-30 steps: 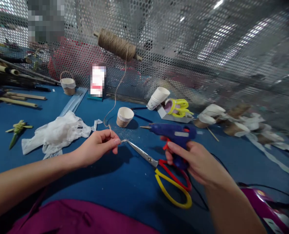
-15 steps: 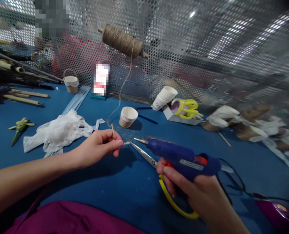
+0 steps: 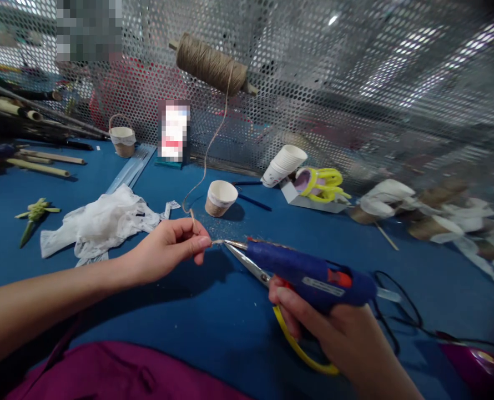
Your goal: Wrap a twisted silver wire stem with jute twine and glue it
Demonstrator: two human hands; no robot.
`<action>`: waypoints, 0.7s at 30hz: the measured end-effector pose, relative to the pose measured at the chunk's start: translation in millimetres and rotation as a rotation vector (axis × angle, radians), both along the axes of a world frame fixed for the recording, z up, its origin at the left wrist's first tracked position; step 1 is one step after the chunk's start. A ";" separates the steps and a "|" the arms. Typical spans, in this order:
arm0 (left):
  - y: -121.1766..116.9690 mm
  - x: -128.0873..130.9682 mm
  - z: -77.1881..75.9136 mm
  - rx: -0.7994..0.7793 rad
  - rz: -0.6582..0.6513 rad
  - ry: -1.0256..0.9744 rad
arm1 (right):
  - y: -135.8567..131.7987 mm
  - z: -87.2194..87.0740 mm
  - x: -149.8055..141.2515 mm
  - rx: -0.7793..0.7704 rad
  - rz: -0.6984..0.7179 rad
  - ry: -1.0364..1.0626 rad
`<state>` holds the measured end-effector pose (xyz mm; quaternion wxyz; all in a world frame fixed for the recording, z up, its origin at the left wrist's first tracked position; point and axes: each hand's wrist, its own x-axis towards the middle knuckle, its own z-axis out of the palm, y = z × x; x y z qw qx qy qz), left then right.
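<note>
My left hand (image 3: pixel 170 247) pinches the end of a brown twine (image 3: pixel 207 161) that runs up to a spool (image 3: pixel 211 65) on the mesh wall. My right hand (image 3: pixel 338 339) grips a blue glue gun (image 3: pixel 309 272) with a red trigger. The gun's nozzle touches the twine end just right of my left fingertips. Scissors (image 3: pixel 267 294) with red and yellow handles lie on the blue table (image 3: pixel 213 322) under the gun, partly hidden by it.
A twine-wrapped paper cup (image 3: pixel 221 198) stands behind my hands. White plastic wrap (image 3: pixel 101 222), a small basket cup (image 3: pixel 122 140), stacked cups (image 3: pixel 284 164), a yellow tape dispenser (image 3: pixel 319 183) and several wrapped cups (image 3: pixel 397 200) lie around. Bamboo sticks (image 3: pixel 34 161) are far left. Another person sits behind the mesh.
My right hand brought the glue gun from mid-air down and left, until its nozzle met the twine end. My left hand stayed almost still, holding the twine.
</note>
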<state>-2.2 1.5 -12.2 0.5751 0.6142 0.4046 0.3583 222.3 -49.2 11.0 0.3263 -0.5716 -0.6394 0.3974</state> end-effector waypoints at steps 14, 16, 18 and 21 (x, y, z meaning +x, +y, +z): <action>-1.0 -0.1 0.5 -0.004 -0.015 -0.027 | -0.8 -1.3 1.0 -0.009 0.018 0.006; -0.9 0.1 0.6 -0.006 -0.013 -0.021 | -1.0 -0.8 0.8 -0.002 0.013 -0.003; -0.7 0.3 0.9 -0.002 -0.010 -0.018 | -1.2 -0.2 0.7 0.003 0.014 -0.010; -0.4 0.5 1.1 0.005 -0.006 -0.022 | -1.2 0.1 0.7 0.002 0.014 -0.015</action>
